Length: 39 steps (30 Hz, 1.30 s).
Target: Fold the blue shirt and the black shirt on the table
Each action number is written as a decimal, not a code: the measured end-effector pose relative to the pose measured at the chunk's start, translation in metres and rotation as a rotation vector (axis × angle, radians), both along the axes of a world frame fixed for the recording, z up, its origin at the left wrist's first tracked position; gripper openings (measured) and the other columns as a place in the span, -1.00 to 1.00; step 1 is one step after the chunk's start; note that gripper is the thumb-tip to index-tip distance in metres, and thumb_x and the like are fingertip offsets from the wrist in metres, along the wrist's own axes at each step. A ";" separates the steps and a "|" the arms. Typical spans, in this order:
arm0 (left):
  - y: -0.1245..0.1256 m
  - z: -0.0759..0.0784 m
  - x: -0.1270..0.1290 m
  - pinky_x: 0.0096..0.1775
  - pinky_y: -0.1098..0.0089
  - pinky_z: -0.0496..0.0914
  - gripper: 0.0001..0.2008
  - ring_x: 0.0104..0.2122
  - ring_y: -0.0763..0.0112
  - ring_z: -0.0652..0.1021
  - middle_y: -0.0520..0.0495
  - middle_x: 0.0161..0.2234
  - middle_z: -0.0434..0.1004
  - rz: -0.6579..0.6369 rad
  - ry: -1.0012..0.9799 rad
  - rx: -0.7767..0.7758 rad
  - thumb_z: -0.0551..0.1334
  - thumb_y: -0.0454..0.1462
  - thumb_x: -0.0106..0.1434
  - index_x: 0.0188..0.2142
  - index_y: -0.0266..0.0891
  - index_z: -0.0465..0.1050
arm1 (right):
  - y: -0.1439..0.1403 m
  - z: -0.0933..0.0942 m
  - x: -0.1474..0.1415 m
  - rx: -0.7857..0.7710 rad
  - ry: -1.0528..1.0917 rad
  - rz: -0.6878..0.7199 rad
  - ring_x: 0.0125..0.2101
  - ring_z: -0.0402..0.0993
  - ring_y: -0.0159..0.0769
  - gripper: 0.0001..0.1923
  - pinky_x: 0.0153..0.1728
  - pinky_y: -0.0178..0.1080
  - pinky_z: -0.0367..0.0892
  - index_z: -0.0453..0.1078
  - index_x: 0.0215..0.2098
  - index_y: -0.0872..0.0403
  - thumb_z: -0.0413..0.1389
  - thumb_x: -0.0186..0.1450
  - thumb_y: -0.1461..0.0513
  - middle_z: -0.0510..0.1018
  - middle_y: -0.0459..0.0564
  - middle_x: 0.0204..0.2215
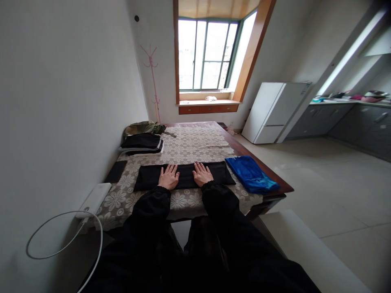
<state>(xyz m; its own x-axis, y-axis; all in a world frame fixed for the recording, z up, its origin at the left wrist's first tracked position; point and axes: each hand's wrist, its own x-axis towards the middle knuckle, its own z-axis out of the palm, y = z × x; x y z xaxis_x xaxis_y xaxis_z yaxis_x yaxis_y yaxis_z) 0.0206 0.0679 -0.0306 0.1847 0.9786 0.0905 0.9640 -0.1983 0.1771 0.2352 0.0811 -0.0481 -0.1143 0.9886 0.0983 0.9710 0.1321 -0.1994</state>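
Note:
A black cloth [186, 173], folded into a long flat strip, lies crosswise on the flowered tablecloth [180, 200] near the table's front. My left hand [169, 178] rests flat on its left part, fingers spread and pointing away from me. On the right part lies my right hand [202, 174], palm down with the fingers apart. Neither hand grips anything. Just right of the strip is a folded blue cloth [252, 174], untouched. What kind of garment the black cloth is cannot be made out.
Along the left wall lie a stack of folded dark cloths [142, 144], a green fabric bundle [143, 127], a black flat object [115, 171] and a white power bank [94, 199] with a looped white cable [102, 234]. A white refrigerator [275, 110] stands beyond the table, right of the window.

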 end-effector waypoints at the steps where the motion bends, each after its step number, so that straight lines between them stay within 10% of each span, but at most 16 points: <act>1: 0.000 0.001 -0.005 0.41 -0.12 -0.17 -0.40 0.46 0.19 0.02 -0.03 0.48 0.02 0.007 0.005 -0.004 -0.11 -0.08 0.48 0.46 -0.04 0.04 | 0.000 0.000 0.009 0.003 -0.009 -0.016 0.47 -0.15 -0.17 -0.35 0.43 0.06 -0.22 -0.03 0.51 0.05 -0.23 0.50 0.09 0.02 -0.04 0.49; 15: -0.009 0.005 -0.125 0.39 -0.08 0.01 -0.39 0.43 0.13 0.12 -0.11 0.46 0.10 0.240 0.026 0.019 -0.14 -0.06 0.48 0.45 -0.16 0.09 | 0.009 -0.010 0.087 0.079 -0.101 -0.146 0.43 -0.02 -0.13 -0.37 0.41 0.07 -0.18 0.11 0.46 0.07 -0.24 0.50 0.05 0.14 0.04 0.45; 39: -0.012 0.001 -0.129 0.40 0.03 0.03 -0.36 0.43 0.13 0.12 -0.14 0.44 0.14 0.216 -0.050 0.045 -0.13 -0.04 0.48 0.43 -0.25 0.11 | 0.007 -0.013 0.112 0.081 -0.074 -0.136 0.42 0.00 -0.10 -0.37 0.38 -0.02 -0.05 0.15 0.43 0.10 -0.24 0.50 0.04 0.19 0.06 0.43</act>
